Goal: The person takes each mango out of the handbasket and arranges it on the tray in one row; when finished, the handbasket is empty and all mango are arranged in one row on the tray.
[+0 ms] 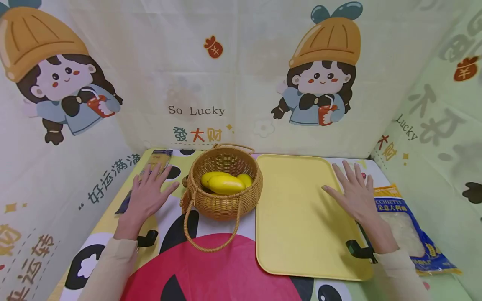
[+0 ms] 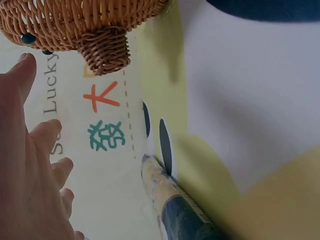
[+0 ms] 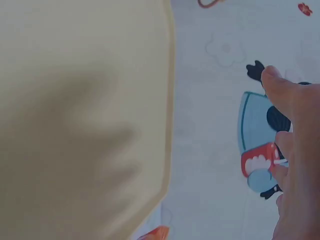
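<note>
My left hand [image 1: 148, 194] is spread flat in the air left of the wicker basket [image 1: 222, 207], fingers straight and holding nothing. Over the right edge of the yellow tray [image 1: 293, 217] hovers my right hand [image 1: 354, 194], also spread and bare. Inside the basket lie several yellow mango-like fruits [image 1: 226, 184]; its looped handle hangs down at the front. In the left wrist view, the basket [image 2: 80, 22] shows a woven knob on its side and small dark beads. The right wrist view has the tray [image 3: 170, 100] below the hand, whose shadow falls on it.
A blue-and-yellow pasta bag [image 1: 403, 234] lies right of the tray, partly behind my right forearm. Beyond my left hand is a brown-and-dark packet [image 1: 160, 158], partly covered by it. Printed cloth walls [image 1: 248, 83] enclose the back and sides of the patterned table.
</note>
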Motion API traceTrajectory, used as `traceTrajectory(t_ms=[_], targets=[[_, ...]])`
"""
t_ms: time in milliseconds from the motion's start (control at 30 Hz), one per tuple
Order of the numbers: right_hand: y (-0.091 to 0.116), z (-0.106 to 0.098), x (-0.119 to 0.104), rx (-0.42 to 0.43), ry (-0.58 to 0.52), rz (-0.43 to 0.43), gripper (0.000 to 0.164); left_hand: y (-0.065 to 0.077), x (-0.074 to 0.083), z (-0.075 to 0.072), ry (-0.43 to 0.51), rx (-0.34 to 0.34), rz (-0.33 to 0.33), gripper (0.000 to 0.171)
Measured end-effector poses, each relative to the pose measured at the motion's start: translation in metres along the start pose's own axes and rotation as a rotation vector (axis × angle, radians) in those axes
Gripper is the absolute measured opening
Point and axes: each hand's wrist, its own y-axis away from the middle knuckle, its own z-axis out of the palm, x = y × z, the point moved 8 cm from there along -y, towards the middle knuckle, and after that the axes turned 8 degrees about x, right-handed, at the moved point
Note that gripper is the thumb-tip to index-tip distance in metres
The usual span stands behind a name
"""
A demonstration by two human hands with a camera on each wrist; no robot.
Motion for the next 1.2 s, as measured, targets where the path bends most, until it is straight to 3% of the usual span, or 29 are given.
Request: traceTrajectory(t_ms=[633,1033,1200], targets=[[-0.046,0.006,-0.082,-0.021,-0.045,-0.12,0.084,-0.012,0.02,0.0,0.017,0.023,0.023,0.079],[-0.062,0.021,-0.136,-0.04,-0.057,-0.189,0.086,-0.019,0.039,0.0,0.178,0.081,0.04,0.068],[-0.068,0.024,-0.162,-0.061,-0.086,-0.234,0.084,-0.022,0.047,0.0,0.233,0.07,0.037,0.067]])
